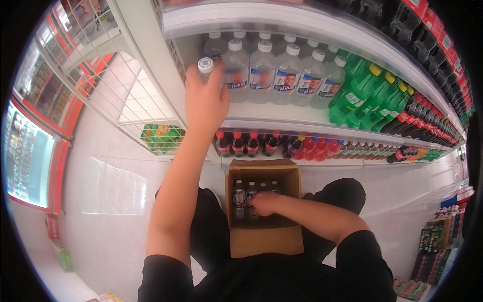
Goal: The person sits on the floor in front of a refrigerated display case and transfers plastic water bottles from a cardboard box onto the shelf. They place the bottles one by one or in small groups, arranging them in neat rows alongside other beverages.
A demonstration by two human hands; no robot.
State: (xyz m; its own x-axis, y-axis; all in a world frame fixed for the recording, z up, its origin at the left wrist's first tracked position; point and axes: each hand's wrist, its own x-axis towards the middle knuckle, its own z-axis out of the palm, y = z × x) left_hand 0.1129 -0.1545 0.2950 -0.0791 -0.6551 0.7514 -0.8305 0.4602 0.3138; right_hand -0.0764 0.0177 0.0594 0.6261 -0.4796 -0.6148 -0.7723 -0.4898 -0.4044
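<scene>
My left hand (207,92) is around a clear plastic bottle with a white cap (205,65), upright at the left end of the upper shelf. To its right stand rows of similar clear bottles (261,71) with blue and orange labels. Below, an open cardboard box (266,241) sits on the floor between my knees, with several clear bottles (239,198) upright inside. My right hand (266,204) reaches into the box, its fingers at one of these bottles; the fingertips are partly hidden, so its hold cannot be told.
Green soda bottles (354,98) and cola bottles (419,117) stand farther right on the shelf. A lower shelf (328,162) holds small drink bottles. A white wire rack (109,87) flanks the shelf's left side. Stacked drink packs (430,241) stand at the far right.
</scene>
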